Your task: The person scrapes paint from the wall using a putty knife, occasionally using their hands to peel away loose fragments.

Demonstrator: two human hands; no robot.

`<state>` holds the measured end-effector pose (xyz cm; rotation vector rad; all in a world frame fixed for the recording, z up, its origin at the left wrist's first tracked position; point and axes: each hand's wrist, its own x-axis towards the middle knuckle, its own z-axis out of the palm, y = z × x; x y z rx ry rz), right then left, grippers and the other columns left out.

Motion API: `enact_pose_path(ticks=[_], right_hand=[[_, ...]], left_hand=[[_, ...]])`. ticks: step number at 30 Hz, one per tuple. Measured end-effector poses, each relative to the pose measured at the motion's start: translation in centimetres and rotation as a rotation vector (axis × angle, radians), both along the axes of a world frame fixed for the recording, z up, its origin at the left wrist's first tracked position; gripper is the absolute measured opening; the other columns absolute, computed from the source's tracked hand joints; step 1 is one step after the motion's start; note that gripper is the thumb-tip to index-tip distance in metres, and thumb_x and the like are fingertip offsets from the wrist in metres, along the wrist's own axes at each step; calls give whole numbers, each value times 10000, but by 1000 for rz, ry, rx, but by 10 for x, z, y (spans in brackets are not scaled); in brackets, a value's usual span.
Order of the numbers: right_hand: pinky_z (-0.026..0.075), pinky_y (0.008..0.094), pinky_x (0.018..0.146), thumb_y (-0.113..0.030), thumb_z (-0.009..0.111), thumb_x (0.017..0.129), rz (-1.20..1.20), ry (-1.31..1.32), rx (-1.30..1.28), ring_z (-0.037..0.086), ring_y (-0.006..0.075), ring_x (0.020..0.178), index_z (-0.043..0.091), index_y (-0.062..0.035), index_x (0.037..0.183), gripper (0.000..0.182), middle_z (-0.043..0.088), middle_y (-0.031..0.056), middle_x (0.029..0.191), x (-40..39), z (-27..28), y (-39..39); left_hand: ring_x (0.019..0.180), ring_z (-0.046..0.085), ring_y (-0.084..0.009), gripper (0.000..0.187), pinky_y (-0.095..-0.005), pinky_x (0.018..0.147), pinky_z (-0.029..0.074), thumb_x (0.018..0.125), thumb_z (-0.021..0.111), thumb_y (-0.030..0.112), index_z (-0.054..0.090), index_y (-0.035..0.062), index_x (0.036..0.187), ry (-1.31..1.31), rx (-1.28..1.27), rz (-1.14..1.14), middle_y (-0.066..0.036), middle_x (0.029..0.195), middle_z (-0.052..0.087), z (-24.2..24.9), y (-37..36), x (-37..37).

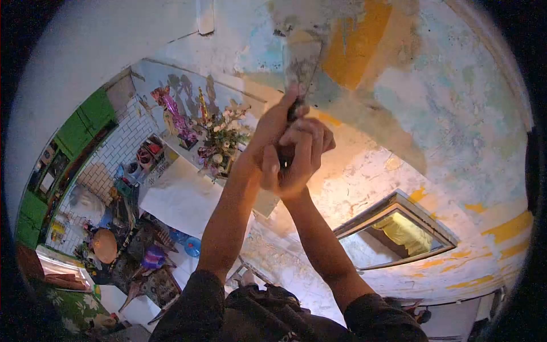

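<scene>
A putty knife [303, 64] with a wide, stained blade points up against the patchy painted surface. My left hand [274, 122] is closed round its dark handle, the thumb stretched along it towards the blade. Just below, my right hand [297, 158] presses against my left hand, its fingers bent round the lower end of the handle. The two hands overlap, so part of the grip is hidden. Round the blade, the surface [450, 119] shows white, pale blue and greenish patches, with an orange patch [356, 48] to the right of the blade.
Lower right is a framed opening [399, 231] with yellow cloth. On the left are flowers [228, 134], a white-covered surface [176, 196], green cabinets [85, 119] and white wall tiles [122, 137]. A round brown object [105, 245] and a purple item [152, 257] lie lower left.
</scene>
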<state>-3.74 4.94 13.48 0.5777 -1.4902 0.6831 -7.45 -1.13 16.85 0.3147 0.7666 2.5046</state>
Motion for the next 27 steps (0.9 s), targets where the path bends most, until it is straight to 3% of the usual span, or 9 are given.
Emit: enact_pose_path(ticks=[5,8,11,13,15,17,23,27], right_hand=[[305,404,805,-250,573,672,3,-64,-58,456,295,834,471,-47,699,229,493,143,803,11,-19,3],[314,410,806,-282,574,690,-30,-17,-24,466,312,836,470,-39,702,264,501,149,794,0,-6,3],[320,413,798,-295,576,698,0,-12,-8,468,319,838,470,-38,708,278,505,153,806,0,-1,5],[325,408,790,-294,577,710,-28,-15,-20,469,318,835,468,-40,710,276,508,149,806,13,-2,3],[324,403,790,-301,574,729,19,-81,-39,470,312,842,469,-43,712,278,516,146,802,15,-9,4],[321,399,794,-304,576,740,14,-28,-56,473,302,836,470,-48,710,279,523,137,780,6,-7,1],[306,392,809,-283,583,725,25,-43,-8,484,302,831,470,-51,709,258,521,134,782,15,-15,7],[304,389,805,-279,588,713,29,-75,-14,489,305,832,467,-50,713,258,518,135,783,5,-13,11]], left_hand=[[374,318,-53,462,-186,322,254,908,461,499,400,135,630,55,-59,-19,45,502,370,-29,11,-8],[391,326,-51,453,-188,341,260,898,480,502,405,133,648,50,-76,3,51,512,360,-12,6,-4],[395,330,-51,435,-187,347,264,891,501,496,416,130,672,-31,123,-149,58,515,354,-5,4,-6],[398,331,-48,410,-180,343,264,903,497,470,416,130,687,-30,-121,59,54,511,356,-7,9,5],[413,332,-40,409,-183,336,255,917,476,459,405,134,679,5,19,1,49,518,365,-14,11,0],[399,340,-72,439,-221,345,269,895,518,465,401,131,636,-87,252,-324,39,506,348,-14,4,-3],[399,334,-71,426,-219,344,264,904,504,460,407,133,649,14,166,-210,40,503,342,-39,8,-9],[409,336,-69,439,-216,354,266,897,505,479,405,135,644,25,153,-134,44,513,340,-20,8,-4]])
